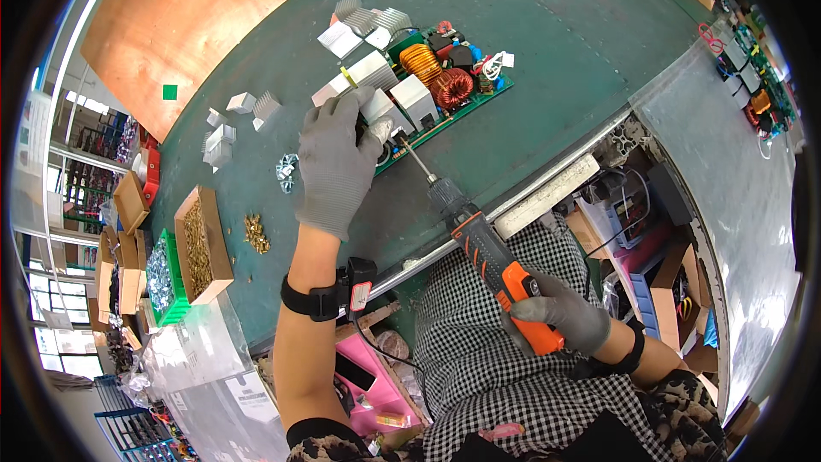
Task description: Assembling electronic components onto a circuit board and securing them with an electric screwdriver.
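Observation:
My right hand [560,312], in a grey glove, is wrapped round the grip of an orange and black power screwdriver [487,252]. Its long bit reaches up and left to the near left end of a green circuit board [466,115]. On that board sit a yellow coil [421,62], a copper-red coil [451,87] and several white-sided heat sinks [414,101]. My left hand [338,154], gloved too, presses on the board's left end beside the bit's tip. Its fingers are bent against a heat sink there; whether they pinch a small part is hidden.
Loose heat sinks [220,144] and a pile of brass screws [256,233] lie on the green table at left. A cardboard box of brass parts [197,244] stands beside a green bin [168,282]. Another populated board [753,90] lies at far right. An open drawer is below the table edge.

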